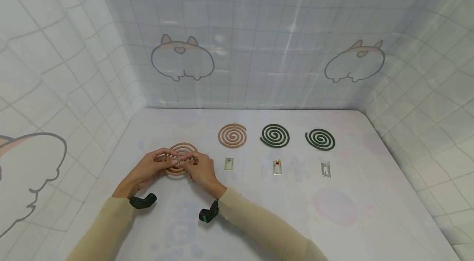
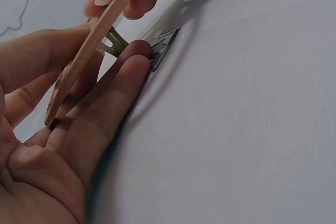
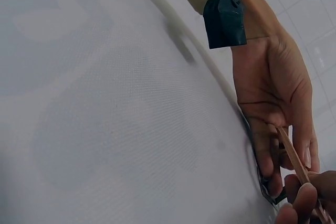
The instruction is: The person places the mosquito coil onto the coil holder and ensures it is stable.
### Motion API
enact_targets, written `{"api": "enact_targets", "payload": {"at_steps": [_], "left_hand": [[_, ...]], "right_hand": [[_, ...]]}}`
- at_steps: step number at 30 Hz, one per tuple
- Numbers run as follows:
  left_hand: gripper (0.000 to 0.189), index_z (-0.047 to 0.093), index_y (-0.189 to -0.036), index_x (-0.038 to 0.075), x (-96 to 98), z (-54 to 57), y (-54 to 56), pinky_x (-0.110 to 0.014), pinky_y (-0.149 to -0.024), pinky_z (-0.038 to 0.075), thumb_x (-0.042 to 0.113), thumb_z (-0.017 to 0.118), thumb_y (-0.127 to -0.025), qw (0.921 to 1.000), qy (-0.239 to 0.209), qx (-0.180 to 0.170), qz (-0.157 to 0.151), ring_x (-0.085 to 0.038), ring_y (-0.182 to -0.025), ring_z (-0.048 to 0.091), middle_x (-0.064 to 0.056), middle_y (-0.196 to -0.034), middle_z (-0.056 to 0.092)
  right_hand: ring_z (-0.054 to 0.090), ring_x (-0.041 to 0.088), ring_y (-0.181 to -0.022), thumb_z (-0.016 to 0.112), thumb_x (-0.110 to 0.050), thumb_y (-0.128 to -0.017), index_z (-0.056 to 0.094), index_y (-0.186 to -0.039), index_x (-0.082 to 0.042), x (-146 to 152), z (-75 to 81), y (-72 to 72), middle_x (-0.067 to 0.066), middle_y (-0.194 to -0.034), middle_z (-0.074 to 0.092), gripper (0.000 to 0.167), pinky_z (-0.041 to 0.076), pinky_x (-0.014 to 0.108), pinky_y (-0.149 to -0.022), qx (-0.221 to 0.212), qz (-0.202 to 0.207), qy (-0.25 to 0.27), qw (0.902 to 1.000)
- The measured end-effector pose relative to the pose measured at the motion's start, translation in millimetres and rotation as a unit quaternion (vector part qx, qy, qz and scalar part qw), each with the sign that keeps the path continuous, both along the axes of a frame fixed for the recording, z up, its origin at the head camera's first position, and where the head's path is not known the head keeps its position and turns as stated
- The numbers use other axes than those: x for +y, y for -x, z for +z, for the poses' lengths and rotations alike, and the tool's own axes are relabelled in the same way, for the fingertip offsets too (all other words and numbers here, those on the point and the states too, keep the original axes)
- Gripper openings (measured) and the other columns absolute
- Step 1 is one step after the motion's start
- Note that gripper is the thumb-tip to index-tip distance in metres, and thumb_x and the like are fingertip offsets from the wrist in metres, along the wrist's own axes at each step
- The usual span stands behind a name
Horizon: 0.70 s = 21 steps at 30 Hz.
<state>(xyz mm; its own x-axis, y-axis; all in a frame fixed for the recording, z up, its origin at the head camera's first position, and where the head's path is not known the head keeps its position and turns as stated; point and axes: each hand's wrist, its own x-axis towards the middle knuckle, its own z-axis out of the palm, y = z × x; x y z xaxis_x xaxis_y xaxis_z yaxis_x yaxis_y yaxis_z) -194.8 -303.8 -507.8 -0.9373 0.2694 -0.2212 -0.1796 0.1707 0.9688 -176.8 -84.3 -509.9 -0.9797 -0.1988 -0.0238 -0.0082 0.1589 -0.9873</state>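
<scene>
A brown mosquito coil is between my two hands at the left of the table. My left hand grips its left side, some fingers above and others beneath. Seen edge-on in the left wrist view, the coil tilts above a small metal coil stand, whose upright reaches the coil's underside. Two left fingertips touch the stand near its base. My right hand pinches the coil near its centre. Fingers hide just how coil and stand meet.
Behind and to the right lie another brown coil and two green coils, a middle one and a right one. In front of them are three small metal stands: left, middle, right. Curtain-like walls surround the table.
</scene>
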Motion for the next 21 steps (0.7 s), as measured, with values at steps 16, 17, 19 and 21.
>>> {"api": "enact_targets", "payload": {"at_steps": [16,17,19,21], "left_hand": [[0.039,0.059,-0.133,0.001,-0.6,0.0,0.0,-0.032,-0.084,0.059,0.023,0.067,-0.102,1.0,0.002,0.0,0.0,-0.019,-0.101,0.07,-0.011,-0.116,0.073],[0.039,0.058,-0.134,0.001,-0.7,0.2,-0.2,-0.032,-0.084,0.059,0.024,0.066,-0.103,1.0,0.002,0.002,-0.002,-0.019,-0.101,0.07,-0.011,-0.117,0.072],[0.039,0.058,-0.135,0.0,-0.8,0.9,-0.9,-0.033,-0.084,0.059,0.024,0.064,-0.104,1.0,0.0,0.006,-0.007,-0.019,-0.102,0.07,-0.012,-0.118,0.072],[0.039,0.058,-0.136,0.0,-0.5,1.7,-1.4,-0.033,-0.085,0.059,0.024,0.064,-0.105,0.9999,-0.005,0.006,-0.008,-0.02,-0.102,0.071,-0.013,-0.119,0.072]], "right_hand": [[0.053,0.012,-0.043,0.074,-0.021,-0.098,0.08,-0.106,-0.019,-0.7,-1.3,-0.2,0.009,-0.068,0.064,0.01,0.04,0.022,-0.04,0.022,-0.017,0.013,0.9995],[0.052,0.011,-0.043,0.074,-0.021,-0.098,0.079,-0.106,-0.019,-0.8,-1.6,-0.5,0.008,-0.068,0.064,0.01,0.04,0.022,-0.04,0.025,-0.019,0.015,0.9994],[0.052,0.011,-0.043,0.073,-0.021,-0.098,0.079,-0.106,-0.019,-0.9,-1.4,-1.2,0.007,-0.068,0.063,0.01,0.04,0.022,-0.04,0.027,-0.023,0.021,0.9992],[0.052,0.01,-0.043,0.073,-0.022,-0.099,0.079,-0.105,-0.019,-1.4,-0.8,-1.9,0.004,-0.067,0.062,0.009,0.04,0.022,-0.04,0.027,-0.03,0.025,0.9988]]}}
